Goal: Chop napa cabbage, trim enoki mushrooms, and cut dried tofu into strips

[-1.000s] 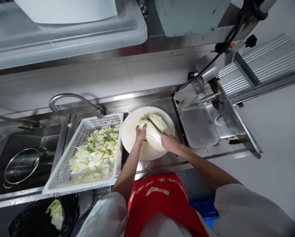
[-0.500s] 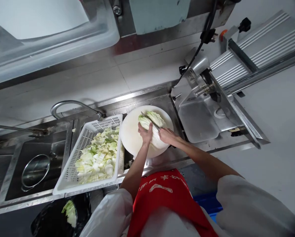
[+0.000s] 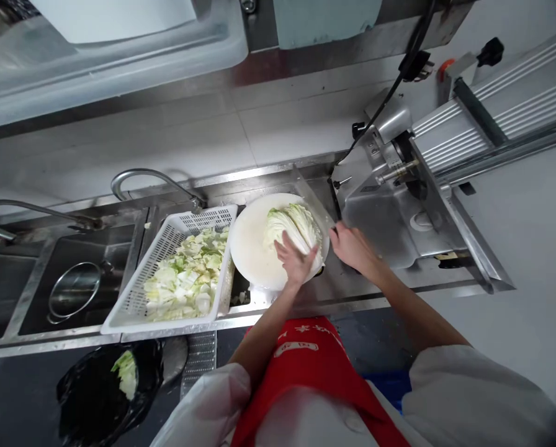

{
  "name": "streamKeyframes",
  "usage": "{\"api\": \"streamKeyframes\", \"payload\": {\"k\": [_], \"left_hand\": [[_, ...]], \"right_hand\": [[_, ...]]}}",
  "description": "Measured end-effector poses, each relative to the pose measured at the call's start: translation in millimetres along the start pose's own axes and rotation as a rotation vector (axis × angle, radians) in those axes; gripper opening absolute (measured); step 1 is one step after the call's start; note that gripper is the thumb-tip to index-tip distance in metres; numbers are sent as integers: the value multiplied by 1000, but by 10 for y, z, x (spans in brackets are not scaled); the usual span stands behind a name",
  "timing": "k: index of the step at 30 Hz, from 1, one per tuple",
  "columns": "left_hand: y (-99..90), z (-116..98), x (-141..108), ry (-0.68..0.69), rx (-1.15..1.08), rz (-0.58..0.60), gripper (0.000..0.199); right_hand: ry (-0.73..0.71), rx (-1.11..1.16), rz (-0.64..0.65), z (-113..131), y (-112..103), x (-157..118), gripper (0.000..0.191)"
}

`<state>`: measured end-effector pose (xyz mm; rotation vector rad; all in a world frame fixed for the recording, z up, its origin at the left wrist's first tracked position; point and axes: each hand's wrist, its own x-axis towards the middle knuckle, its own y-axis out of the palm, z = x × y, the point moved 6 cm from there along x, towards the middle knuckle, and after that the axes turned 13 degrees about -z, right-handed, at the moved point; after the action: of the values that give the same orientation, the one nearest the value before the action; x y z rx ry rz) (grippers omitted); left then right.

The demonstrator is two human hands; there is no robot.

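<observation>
On the round white cutting board [image 3: 252,248] lies a pale green cabbage [image 3: 301,226], toward the board's right side. My left hand [image 3: 296,259] rests on the cabbage's near side with its fingers spread. Just right of the board, my right hand [image 3: 352,247] is wrapped round the handle of a wide-bladed knife [image 3: 313,202]. The blade points up and to the left, beside the cabbage's right edge. Left of the board, a white perforated basket [image 3: 115,320] holds cut cabbage leaves [image 3: 187,276].
A metal slicing machine [image 3: 380,217] stands at the right. Two sinks [image 3: 96,248] with curved faucets [image 3: 152,174] are at the left. Below them, a black-lined bin [image 3: 92,397] holds a cabbage leaf. A shelf with a plastic tub [image 3: 166,68] hangs above.
The knife has come off the cabbage and moved right with my right hand. My left hand has shifted down the cabbage, its fingers spread. The view has shifted slightly.
</observation>
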<state>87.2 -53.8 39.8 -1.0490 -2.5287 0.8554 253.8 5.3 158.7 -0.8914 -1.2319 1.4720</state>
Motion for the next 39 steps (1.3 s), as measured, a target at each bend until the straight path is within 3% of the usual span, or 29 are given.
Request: {"api": "streamKeyframes", "payload": {"k": [2, 4, 8, 10, 11, 13, 15, 17, 20, 23, 25, 27, 30, 34, 36, 39], "left_hand": [[95, -41, -41, 61, 0, 81, 120], [50, 11, 85, 108, -73, 137, 119], [-339, 283, 541, 229, -290, 318, 120], [-491, 438, 647, 205, -332, 405, 118], [-529, 502, 645, 177, -321, 401, 120], [-538, 585, 553, 113, -239, 272, 129], [-480, 585, 403, 90, -122, 115, 133], [-407, 523, 327, 119, -36, 78, 128], [-453, 392, 512, 264, -29, 242, 123], [-682, 309, 895, 372, -157, 512, 115], [-830, 309, 1128, 346, -270, 631, 107], [-915, 359, 1264, 312, -329, 653, 105], [-930, 541, 1229, 331, -293, 573, 118], [-929, 999, 964, 227, -211, 244, 136], [-897, 1243, 792, 96, -292, 118, 131], [-790, 1468, 588, -31, -496, 30, 114]], "right_hand": [[53, -62, -36, -242, -60, -120, 42], [89, -94, -46, -458, -49, -252, 42], [90, -121, -46, -775, 88, -510, 39], [74, -134, -30, -883, 191, -612, 38], [71, -141, -18, -928, 248, -649, 37], [73, -158, 2, -1000, 361, -687, 36], [72, -174, 10, -1044, 457, -680, 35], [64, -189, 5, -1069, 520, -646, 34], [44, -221, -19, -1114, 527, -605, 34], [-1, -217, -25, -1184, 449, -620, 33], [-77, -176, 8, -1206, 373, -654, 33], [-178, -150, 44, -1177, 267, -679, 30], [-341, -211, 55, -1010, 43, -637, 27], [-573, -340, 111, -594, -226, -425, 34], [-676, -424, 145, -385, -315, -274, 35], [-776, -500, 178, -120, -388, -19, 34]]}}
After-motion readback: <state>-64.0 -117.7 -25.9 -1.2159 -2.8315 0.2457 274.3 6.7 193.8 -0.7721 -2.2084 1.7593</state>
